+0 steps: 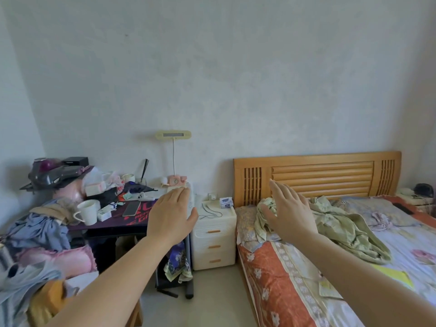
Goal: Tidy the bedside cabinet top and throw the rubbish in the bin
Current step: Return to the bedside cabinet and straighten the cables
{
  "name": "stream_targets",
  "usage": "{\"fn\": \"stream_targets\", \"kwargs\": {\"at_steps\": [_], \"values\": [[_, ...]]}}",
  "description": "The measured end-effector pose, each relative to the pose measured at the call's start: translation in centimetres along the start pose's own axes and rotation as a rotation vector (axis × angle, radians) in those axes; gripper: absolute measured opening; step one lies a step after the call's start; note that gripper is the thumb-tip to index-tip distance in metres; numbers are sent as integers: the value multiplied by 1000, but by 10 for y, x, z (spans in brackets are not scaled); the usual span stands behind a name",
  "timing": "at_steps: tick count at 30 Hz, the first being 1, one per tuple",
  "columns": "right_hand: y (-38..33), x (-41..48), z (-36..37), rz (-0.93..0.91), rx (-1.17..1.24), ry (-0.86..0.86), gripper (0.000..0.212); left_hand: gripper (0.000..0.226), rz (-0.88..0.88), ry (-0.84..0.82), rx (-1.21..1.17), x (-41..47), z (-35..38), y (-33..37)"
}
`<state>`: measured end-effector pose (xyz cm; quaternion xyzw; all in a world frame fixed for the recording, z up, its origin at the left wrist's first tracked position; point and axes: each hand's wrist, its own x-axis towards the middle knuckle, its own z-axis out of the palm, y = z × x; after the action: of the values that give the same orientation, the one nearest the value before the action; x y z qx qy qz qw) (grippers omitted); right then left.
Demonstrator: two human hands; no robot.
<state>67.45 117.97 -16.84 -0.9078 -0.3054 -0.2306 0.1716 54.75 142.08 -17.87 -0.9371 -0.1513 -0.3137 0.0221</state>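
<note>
Since both hands are up in the air with nothing in them, the tidying looks like it has not started yet. The left hand (171, 214) is spread wide and flat, palm down, and the right hand (289, 214) is spread wide too, with its fingers apart. Neither one touches anything. The bedside cabinet (213, 234) is the small white one with three drawers, and it stands between the messy desk (132, 218) and the bed (330, 256). It shows in the gap between the two hands, farther away, near the wall. On its top lie a white cable (210, 210), a white plug (212, 197) at the back, and a little box with a blue picture (226, 202) on the side by the bed. These things all sit on the top, so I think none of them has been put away. I cannot tell which of them is rubbish, because they are small and far off. No bin shows anywhere here, so it has to be found as well. Nearly all of the job looks left to do: sort the top, pick out the rubbish, and carry it to the bin.
</note>
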Motion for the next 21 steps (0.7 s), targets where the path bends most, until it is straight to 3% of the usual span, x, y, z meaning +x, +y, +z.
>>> {"fn": "stream_targets", "kwargs": {"at_steps": [9, 21], "values": [[64, 168, 89, -50, 10, -45, 66, 49, -67, -6, -38, 144, 113, -6], [74, 351, 220, -94, 18, -106, 66, 46, -68, -35, -46, 315, 256, -87]]}}
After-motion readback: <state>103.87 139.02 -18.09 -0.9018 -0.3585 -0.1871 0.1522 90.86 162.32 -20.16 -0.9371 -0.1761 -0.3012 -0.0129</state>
